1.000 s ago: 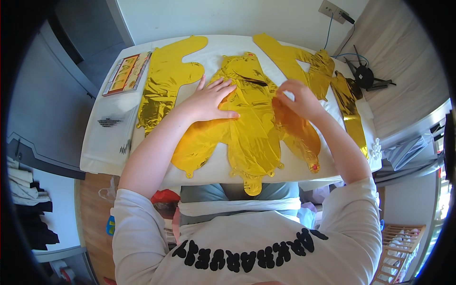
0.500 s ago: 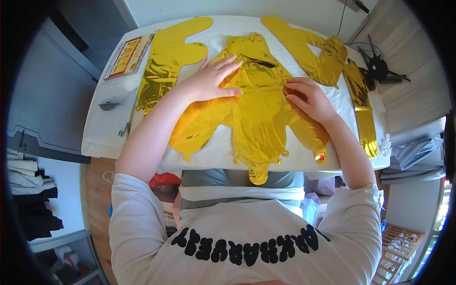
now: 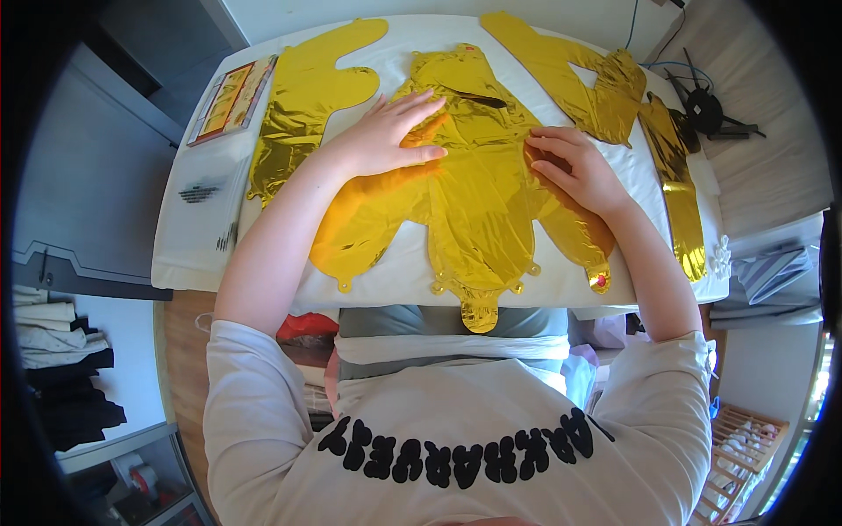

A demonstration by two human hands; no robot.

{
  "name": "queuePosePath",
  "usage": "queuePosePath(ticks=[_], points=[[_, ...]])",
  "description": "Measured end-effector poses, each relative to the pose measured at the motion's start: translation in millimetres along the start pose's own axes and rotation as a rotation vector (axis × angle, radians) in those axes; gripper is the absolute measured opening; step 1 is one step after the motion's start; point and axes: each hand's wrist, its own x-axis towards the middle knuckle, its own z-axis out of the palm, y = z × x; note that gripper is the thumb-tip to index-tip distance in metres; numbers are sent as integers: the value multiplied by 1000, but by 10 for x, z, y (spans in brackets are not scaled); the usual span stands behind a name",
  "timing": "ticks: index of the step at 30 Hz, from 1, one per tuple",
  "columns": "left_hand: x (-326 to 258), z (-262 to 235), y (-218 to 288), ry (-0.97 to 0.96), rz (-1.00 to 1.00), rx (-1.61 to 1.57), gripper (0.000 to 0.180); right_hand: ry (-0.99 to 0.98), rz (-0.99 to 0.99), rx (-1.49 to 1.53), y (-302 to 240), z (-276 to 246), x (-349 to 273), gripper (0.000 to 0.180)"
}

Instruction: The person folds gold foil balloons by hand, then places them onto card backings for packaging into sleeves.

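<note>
A flat gold foil balloon [image 3: 478,210] lies across the middle of the table, creased, with rounded lobes and small tabs along its near edge. One rounded tab hangs over the table's front. My left hand [image 3: 381,138] rests on its left part, fingers spread and thumb stretched toward the middle. On the right side, my right hand [image 3: 583,171] touches the foil with bent fingers, the thumb apart from them. Neither hand visibly grips the foil. A dark slit-like mark [image 3: 478,99] shows near the balloon's top.
Another gold foil balloon [image 3: 307,83] lies at the left, a third [image 3: 570,74] at the back right. A narrow gold foil piece [image 3: 680,193] is near the right edge. A printed flat package [image 3: 232,101] and a clear plastic sheet [image 3: 206,232] lie far left; a black stand-like object [image 3: 704,112] is right.
The view has shifted slightly, so the table sits a little higher in the picture. Both hands stay in about the same places on the foil.
</note>
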Motion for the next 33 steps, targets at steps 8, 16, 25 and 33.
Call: queuePosePath(ticks=[8, 16, 25, 33], points=[[0, -35, 45, -30, -10, 38, 91, -10, -30, -20, 2, -1, 3, 39], [9, -45, 60, -55, -18, 81, 87, -25, -35, -38, 11, -6, 7, 42], [-5, -25, 54, -32, 30, 124, 86, -32, -31, -42, 3, -5, 4, 42], [-5, -26, 80, -62, -1, 152, 87, -31, -24, -41, -19, -24, 0, 41]])
